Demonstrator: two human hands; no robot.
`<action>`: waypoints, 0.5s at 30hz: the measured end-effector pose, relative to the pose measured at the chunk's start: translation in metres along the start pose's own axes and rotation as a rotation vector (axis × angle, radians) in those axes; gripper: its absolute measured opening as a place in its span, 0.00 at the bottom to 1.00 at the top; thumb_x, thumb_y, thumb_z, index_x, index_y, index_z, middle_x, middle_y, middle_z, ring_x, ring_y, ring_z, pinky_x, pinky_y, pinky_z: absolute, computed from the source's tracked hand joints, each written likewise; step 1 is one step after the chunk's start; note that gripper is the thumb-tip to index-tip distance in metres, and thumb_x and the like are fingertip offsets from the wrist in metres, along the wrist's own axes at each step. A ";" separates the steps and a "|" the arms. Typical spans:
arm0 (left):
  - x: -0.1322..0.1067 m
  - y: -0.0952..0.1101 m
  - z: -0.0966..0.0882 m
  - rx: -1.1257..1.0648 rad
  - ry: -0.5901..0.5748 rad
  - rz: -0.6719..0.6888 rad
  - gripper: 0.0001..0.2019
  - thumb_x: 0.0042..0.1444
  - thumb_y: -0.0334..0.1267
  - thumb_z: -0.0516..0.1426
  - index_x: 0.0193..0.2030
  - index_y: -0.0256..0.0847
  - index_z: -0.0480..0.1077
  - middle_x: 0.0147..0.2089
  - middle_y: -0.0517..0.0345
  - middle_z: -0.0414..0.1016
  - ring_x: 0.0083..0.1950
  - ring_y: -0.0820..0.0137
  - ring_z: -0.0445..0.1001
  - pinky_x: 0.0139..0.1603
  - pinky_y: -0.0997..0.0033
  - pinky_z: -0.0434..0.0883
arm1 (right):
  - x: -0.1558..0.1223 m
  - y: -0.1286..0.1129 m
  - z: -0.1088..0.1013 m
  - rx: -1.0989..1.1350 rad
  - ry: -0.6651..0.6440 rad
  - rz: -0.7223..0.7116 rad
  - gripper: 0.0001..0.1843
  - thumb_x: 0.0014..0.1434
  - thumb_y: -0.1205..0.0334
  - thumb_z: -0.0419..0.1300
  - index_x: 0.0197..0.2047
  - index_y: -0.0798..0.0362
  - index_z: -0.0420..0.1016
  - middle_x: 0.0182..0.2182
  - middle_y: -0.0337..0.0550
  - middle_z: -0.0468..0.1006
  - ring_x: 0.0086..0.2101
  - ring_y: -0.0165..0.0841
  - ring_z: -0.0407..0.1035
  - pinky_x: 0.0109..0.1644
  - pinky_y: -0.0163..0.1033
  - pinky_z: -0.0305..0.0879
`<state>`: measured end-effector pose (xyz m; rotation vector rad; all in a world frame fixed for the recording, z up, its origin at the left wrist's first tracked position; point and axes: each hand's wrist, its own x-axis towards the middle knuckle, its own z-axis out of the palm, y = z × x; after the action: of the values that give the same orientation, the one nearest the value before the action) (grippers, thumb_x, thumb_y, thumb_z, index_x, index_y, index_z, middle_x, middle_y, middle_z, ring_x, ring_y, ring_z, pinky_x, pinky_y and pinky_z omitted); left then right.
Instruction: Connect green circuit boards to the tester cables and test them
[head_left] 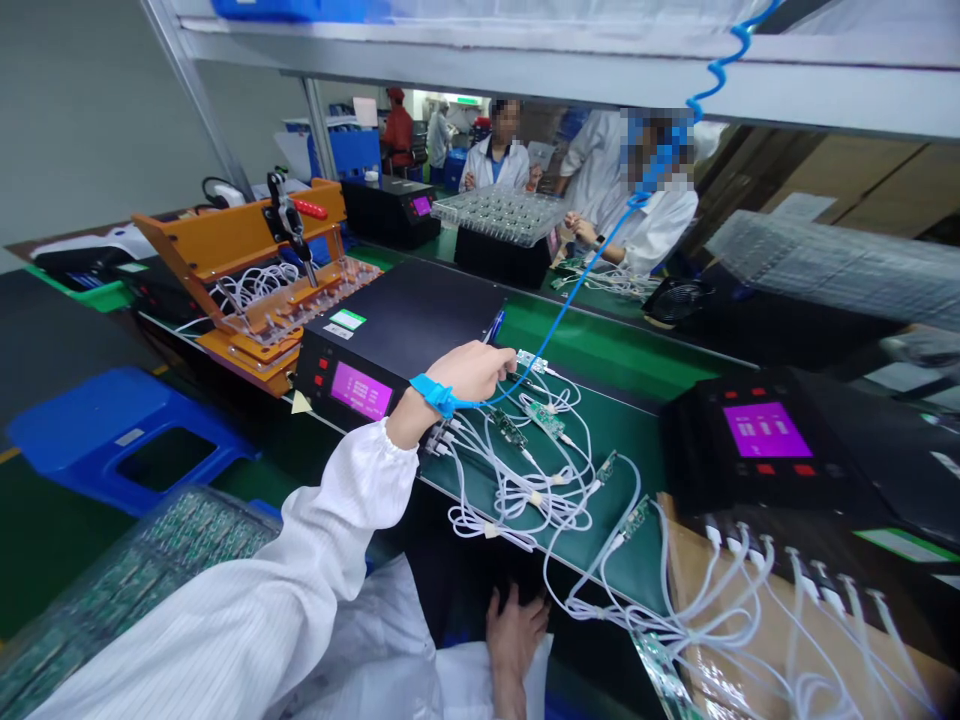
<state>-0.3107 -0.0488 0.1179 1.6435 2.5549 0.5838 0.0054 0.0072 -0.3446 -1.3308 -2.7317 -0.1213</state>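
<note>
My left hand, wearing a blue wrist strap with a coiled cord, reaches over the front right edge of a black test box. Its fingers are bent and closed beside a small green circuit board with a white cable; what they hold, if anything, is hidden. A blue pen sticks up just behind the knuckles; I cannot tell whether the hand touches it. More cabled boards lie nearby, including a dark one and a green one. My right hand rests on my lap, fingers spread, holding nothing.
White cables loop over the green bench mat. Another test box stands right, an orange clamp fixture left. A blue stool and trays of boards are low left. Co-workers sit across the bench.
</note>
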 end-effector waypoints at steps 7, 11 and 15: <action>0.000 0.000 0.000 -0.003 -0.001 -0.005 0.21 0.60 0.19 0.49 0.53 0.39 0.74 0.50 0.55 0.85 0.54 0.61 0.82 0.53 0.63 0.76 | 0.000 0.000 -0.001 -0.016 -0.011 -0.003 0.23 0.67 0.54 0.60 0.61 0.55 0.81 0.65 0.74 0.66 0.60 0.63 0.66 0.60 0.60 0.64; 0.001 -0.001 0.001 -0.002 -0.004 0.003 0.21 0.59 0.18 0.50 0.53 0.38 0.74 0.50 0.54 0.85 0.54 0.60 0.82 0.53 0.62 0.76 | 0.000 0.000 -0.001 -0.013 -0.026 0.018 0.24 0.67 0.53 0.60 0.61 0.56 0.80 0.65 0.74 0.66 0.61 0.63 0.66 0.61 0.60 0.63; 0.002 -0.001 0.001 0.005 -0.002 0.008 0.22 0.58 0.18 0.49 0.53 0.38 0.74 0.50 0.54 0.85 0.54 0.61 0.82 0.53 0.63 0.76 | 0.000 -0.001 -0.002 -0.007 -0.048 0.016 0.24 0.68 0.54 0.59 0.62 0.57 0.80 0.65 0.75 0.66 0.62 0.63 0.65 0.61 0.60 0.63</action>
<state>-0.3120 -0.0476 0.1171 1.6562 2.5516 0.5773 0.0044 0.0065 -0.3425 -1.3747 -2.7616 -0.0998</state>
